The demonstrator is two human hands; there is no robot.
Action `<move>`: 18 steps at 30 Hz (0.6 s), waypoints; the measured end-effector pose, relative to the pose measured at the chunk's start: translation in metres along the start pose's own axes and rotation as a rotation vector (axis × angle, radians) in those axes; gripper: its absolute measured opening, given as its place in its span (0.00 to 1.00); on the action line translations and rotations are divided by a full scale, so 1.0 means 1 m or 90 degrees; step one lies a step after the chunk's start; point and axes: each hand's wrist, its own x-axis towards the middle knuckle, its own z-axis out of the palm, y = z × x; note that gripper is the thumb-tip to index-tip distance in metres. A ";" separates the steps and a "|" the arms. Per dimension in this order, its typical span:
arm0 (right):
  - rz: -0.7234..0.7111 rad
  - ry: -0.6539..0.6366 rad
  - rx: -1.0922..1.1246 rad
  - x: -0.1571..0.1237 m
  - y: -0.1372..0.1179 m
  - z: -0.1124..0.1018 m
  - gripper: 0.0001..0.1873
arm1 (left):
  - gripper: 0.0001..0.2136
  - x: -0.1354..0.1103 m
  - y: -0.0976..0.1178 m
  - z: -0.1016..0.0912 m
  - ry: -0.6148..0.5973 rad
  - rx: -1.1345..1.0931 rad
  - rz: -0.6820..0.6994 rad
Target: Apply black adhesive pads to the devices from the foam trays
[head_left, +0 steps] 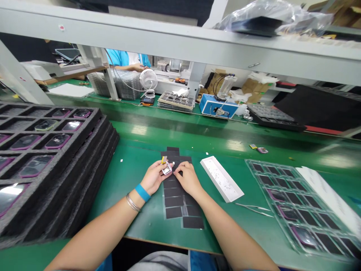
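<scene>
My left hand (153,177), wearing a blue wristband, is closed around a small pinkish watch case (167,169) with its inside showing. A yellow and grey battery (164,160) stands up beside the case, at the fingertips. My right hand (188,179) is just to the right, thumb and fingers pinched together; whatever lies between them is too small to make out. Beneath both hands, rows of black rectangular stickers (173,202) on clear backing lie on the green bench. A white tray (221,178) holding tiny pieces is right of my right hand.
Stacked black foam trays (93,150) with watch cases rise at the left. Tweezers (255,207) and a clear plastic tray (278,201) of black pieces and watch cases lie right. Another battery (253,146) sits farther back. Across the bench are a fan (148,79) and a person's hand (138,67).
</scene>
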 end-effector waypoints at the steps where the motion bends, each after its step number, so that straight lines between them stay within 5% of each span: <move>1: -0.010 0.000 -0.006 0.000 0.000 0.001 0.06 | 0.07 0.000 0.000 0.000 0.001 0.000 0.000; 11: -0.163 -0.029 -0.022 -0.011 -0.009 -0.010 0.05 | 0.06 -0.001 0.002 0.002 0.021 0.000 -0.004; 18: -0.103 0.097 0.303 -0.016 -0.013 -0.031 0.06 | 0.06 -0.003 0.004 0.001 0.014 0.033 0.012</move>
